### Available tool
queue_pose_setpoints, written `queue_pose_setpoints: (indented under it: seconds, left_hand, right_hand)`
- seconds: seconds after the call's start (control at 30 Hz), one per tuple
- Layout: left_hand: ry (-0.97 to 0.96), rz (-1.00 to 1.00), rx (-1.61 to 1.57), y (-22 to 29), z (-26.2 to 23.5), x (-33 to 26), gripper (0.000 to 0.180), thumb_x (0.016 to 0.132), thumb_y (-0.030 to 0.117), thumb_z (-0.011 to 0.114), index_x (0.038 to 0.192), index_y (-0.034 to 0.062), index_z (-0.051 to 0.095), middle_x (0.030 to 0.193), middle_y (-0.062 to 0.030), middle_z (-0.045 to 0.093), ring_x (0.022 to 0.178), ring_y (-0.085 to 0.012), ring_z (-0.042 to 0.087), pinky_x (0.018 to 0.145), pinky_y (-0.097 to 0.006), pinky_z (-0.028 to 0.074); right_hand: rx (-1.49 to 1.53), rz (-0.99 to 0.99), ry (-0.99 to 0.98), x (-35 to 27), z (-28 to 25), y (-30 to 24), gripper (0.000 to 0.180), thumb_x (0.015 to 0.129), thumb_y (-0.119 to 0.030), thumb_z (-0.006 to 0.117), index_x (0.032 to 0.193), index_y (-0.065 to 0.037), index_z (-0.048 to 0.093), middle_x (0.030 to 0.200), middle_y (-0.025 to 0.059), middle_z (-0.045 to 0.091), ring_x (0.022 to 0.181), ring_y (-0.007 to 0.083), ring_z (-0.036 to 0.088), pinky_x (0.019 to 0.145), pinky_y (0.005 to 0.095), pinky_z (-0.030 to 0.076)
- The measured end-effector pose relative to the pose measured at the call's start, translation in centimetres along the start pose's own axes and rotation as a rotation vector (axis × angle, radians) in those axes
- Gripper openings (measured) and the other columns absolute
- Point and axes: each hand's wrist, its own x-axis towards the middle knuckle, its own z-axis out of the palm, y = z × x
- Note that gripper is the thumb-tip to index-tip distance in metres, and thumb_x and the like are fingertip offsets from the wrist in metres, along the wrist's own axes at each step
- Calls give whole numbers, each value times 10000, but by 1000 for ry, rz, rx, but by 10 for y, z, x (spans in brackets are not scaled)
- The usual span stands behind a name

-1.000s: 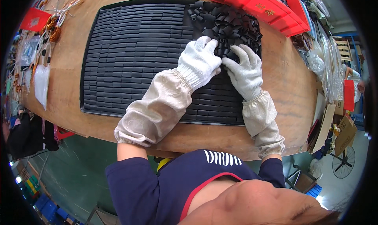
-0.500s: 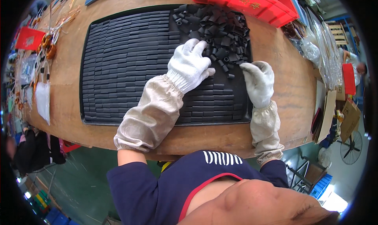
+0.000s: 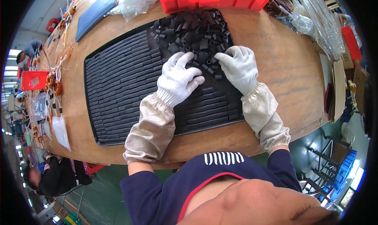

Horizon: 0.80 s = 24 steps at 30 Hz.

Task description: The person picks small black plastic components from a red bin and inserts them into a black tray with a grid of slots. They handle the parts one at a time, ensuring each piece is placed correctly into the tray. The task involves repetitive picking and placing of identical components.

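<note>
The left hand [image 3: 179, 77], wearing a white knitted glove, is hovering over the middle of a black tray [image 3: 226, 88], its thumb and fingers standing apart at the near-left edge of a heap of loose short black tubes [image 3: 197, 34]. The right hand [image 3: 238, 65], gloved alike, is reaching over the tray's right side with its bent fingertips close to the same heap; whether they are pinching a tube cannot be told. Both forearms are wearing cream sleeve covers [image 3: 151, 124].

The loose tubes are filling the far-right part of the tray, and one single tube [image 3: 218, 77] is lying apart on the tray floor, between the two hands. Tightly packed rows of black tubes [image 3: 122, 79] are covering the left part, and a smaller block of rows [image 3: 206, 107] is occupying the near-right part.

The tray is resting on a wooden table [image 3: 283, 67]. A red plastic crate [image 3: 214, 0] is standing just beyond its far edge. Far left, a blue flat panel [image 3: 94, 15] is lying beside a clear plastic bag [image 3: 136, 3]. Copper-coloured coils [image 3: 51, 81] are sitting near a red bin [image 3: 34, 80] on the left. At the near left, a person in black [image 3: 59, 177] is sitting beside the table.
</note>
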Motion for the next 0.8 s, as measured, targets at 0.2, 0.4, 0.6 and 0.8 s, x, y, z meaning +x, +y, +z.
queue_pose_setpoints:
  seconds: [0.2, 0.4, 0.6, 0.8]
  left_hand:
    - [95, -66, -414, 8, -12, 9, 255, 982, 205, 728, 1199, 70, 726, 1210, -126, 710, 1048, -237, 678, 898, -353, 559]
    - [-572, -738, -1367, 44, -31, 12, 468, 1039, 340, 682, 1384, 29, 626, 1130, -38, 692, 887, -85, 634, 814, -271, 568]
    - [-534, -697, -1262, 49, -25, 7, 354, 1001, 213, 738, 1289, 14, 686, 1107, -20, 692, 908, -78, 631, 818, -249, 537]
    - [-545, -735, -1240, 47, -22, 7, 271, 1009, 149, 706, 1249, 22, 704, 1051, -14, 698, 893, -68, 618, 796, -232, 515]
  right_hand:
    - [520, 285, 96, -4, -22, -5, 245, 801, 6, 795, 997, -140, 772, 973, 71, 662, 944, 270, 664, 838, 379, 523]
    - [873, 218, -41, -34, -42, -25, 278, 794, 53, 792, 1018, -110, 777, 983, 102, 680, 922, 274, 678, 800, 375, 546]
    - [898, 261, -31, -44, -44, -27, 291, 814, 44, 791, 1069, -89, 749, 1000, 103, 682, 926, 270, 680, 804, 376, 553]
    - [1402, 603, -72, -57, -47, -26, 213, 1035, -47, 620, 1234, 17, 663, 1176, 86, 680, 1094, 141, 642, 982, 296, 515]
